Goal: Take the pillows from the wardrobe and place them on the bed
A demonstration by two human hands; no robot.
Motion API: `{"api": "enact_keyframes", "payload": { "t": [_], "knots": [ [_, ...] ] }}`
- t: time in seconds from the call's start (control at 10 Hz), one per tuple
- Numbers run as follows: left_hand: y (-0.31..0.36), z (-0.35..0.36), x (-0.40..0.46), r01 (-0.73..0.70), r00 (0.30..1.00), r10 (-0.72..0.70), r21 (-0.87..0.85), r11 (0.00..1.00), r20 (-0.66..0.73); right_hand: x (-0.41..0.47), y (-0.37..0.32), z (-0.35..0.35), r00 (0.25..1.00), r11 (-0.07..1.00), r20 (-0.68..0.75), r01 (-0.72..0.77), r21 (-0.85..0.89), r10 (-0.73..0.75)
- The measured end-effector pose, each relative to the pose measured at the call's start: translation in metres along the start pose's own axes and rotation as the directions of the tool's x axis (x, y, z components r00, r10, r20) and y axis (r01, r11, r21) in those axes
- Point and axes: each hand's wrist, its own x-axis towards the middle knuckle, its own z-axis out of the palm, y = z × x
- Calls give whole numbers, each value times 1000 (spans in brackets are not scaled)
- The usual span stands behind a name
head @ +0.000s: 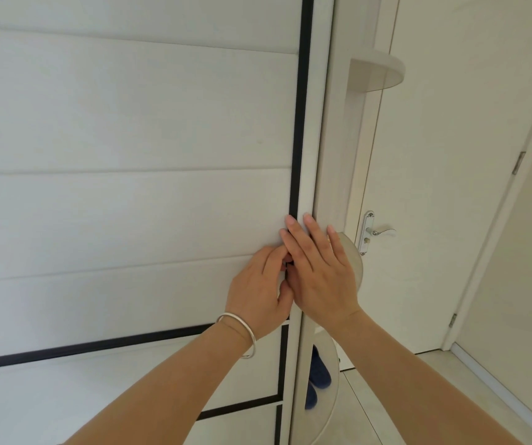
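Wardrobe [129,194] shut; left hand [260,287] fingers curled on door edge, right hand [319,271] flat, fingers spread; slide door w/ steady, even pull.

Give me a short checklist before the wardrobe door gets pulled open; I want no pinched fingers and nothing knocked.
1. Left hand at the black-trimmed edge of the white panelled wardrobe door: ok, fingers curled there.
2. Firm grip on that edge: cannot tell, fingertips hidden.
3. Right hand clear of the seam: not ok, it lies flat across it.
4. Door already open: not ok, no gap shows.
5. Pillows inside: cannot tell, interior hidden.
6. Rounded white corner shelf beside the hands: ok, nothing seen on it.
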Motion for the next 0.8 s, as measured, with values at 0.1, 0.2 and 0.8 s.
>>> {"api": "enact_keyframes", "payload": {
  "t": [0.1,0.2,0.8],
  "knots": [
    [1,-2,0,8,1000,-8,-13,1000,7,0,-2,-2,999,1000,27,-19,19,19],
    [2,-3,0,10,1000,-9,-15,1000,13,0,-5,-4,998,999,51,-43,33,41],
    [-25,-23,-33,-78,996,76,40,996,56,-16,-49,-5,998,945,-54,-17,325,36]
  ]
}}
